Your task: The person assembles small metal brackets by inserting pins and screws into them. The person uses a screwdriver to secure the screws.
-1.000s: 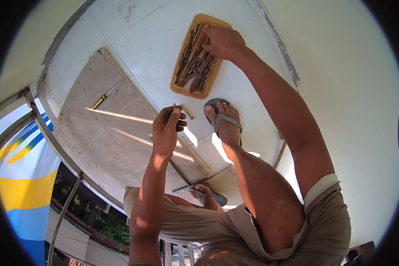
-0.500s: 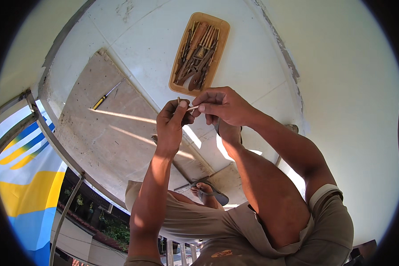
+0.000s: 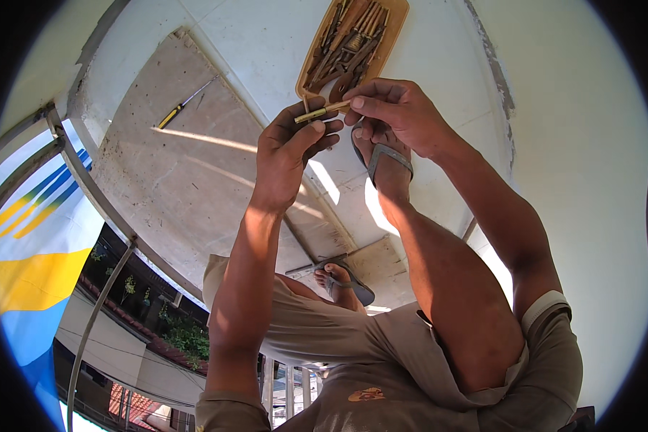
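Observation:
Between my two hands is a thin metal rod (image 3: 336, 106), coppery at its right end, with a brass-coloured piece (image 3: 309, 116) in line with it on the left. My left hand (image 3: 289, 147) steadies the brass-coloured end between thumb and fingers. A second short rod sticks up beside that piece from behind the left fingers; its lower part is hidden. My right hand (image 3: 396, 111) pinches the coppery end between thumb and forefinger. Just beyond the hands stands an orange-yellow plastic tray (image 3: 397, 34) full of rusty drill bits and other metal pieces.
A screwdriver (image 3: 170, 116) with a yellow and black handle lies on the worn board (image 3: 194, 187) at left. My sandalled foot (image 3: 389, 162) is planted below my right hand. A metal railing (image 3: 97, 194) with a coloured cloth (image 3: 39, 277) runs along the left.
Both hands appear higher in the view, as do the tray and screwdriver. The left fingers have spread more, and more of the brass-coloured piece shows.

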`<action>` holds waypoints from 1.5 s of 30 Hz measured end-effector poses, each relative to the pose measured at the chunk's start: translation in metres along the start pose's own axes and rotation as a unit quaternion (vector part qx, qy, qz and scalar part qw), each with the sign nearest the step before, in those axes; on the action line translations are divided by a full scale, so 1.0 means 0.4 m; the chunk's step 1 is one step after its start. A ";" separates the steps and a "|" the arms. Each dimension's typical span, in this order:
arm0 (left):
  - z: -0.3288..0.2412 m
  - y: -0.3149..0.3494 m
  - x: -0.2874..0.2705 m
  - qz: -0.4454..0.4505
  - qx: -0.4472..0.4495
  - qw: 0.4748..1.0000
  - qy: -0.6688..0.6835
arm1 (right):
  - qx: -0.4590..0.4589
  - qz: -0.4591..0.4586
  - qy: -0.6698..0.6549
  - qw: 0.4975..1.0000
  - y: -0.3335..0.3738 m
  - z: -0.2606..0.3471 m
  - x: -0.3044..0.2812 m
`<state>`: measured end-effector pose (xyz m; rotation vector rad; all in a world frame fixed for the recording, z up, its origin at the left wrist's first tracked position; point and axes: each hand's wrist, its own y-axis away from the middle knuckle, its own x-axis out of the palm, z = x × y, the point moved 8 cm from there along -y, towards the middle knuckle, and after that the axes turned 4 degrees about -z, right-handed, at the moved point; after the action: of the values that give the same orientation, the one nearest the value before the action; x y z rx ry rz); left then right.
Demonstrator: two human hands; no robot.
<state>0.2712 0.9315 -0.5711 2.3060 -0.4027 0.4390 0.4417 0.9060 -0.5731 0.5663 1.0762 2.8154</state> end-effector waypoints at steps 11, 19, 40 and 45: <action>0.041 0.010 -0.124 -0.156 -0.026 0.980 -0.120 | 0.033 -0.039 0.225 0.973 -0.003 -0.053 -0.175; 0.029 0.018 -0.111 -0.145 -0.024 0.980 -0.137 | -0.001 -0.196 0.606 0.771 -0.027 -0.022 -0.357; 0.034 0.027 -0.127 -0.141 -0.039 0.977 -0.155 | -0.187 -0.026 0.799 0.571 -0.230 0.180 -0.146; 0.040 0.024 -0.116 -0.130 -0.044 0.978 -0.159 | -0.207 -0.058 0.729 0.650 -0.230 0.154 -0.197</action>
<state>0.2287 0.9206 -0.5955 2.3031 -0.2600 -0.0787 0.5317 0.9984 -0.6159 -1.9931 0.2637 2.7696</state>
